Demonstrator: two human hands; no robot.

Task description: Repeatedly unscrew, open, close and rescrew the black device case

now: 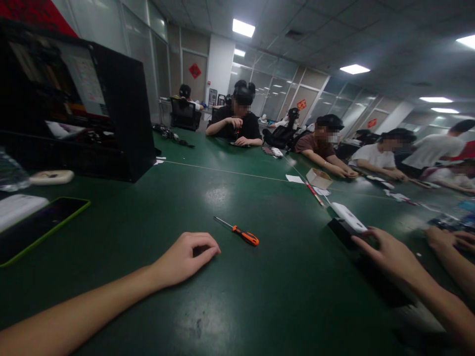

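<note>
My left hand [189, 257] rests on the green table, its fingers loosely bent, with a gap between thumb and forefinger and nothing seen in it. Just beyond its fingertips lies a screwdriver [245, 235] with an orange and black handle, its metal shaft pointing away to the left. My right hand [389, 252] is at the right, thumb and fingers closed at the near end of a white, flat, rounded device [348, 216]. Below that device is a dark, box-like thing [343, 235], blurred and partly hidden by the hand.
A black computer case [129, 118] with an open side stands at the left. Near it lie a green-edged phone [44, 227], a white box [22, 207] and a plastic bottle [11, 170]. An open carton [318, 179] sits farther back. A co-worker's hands [445, 240] are at the right edge.
</note>
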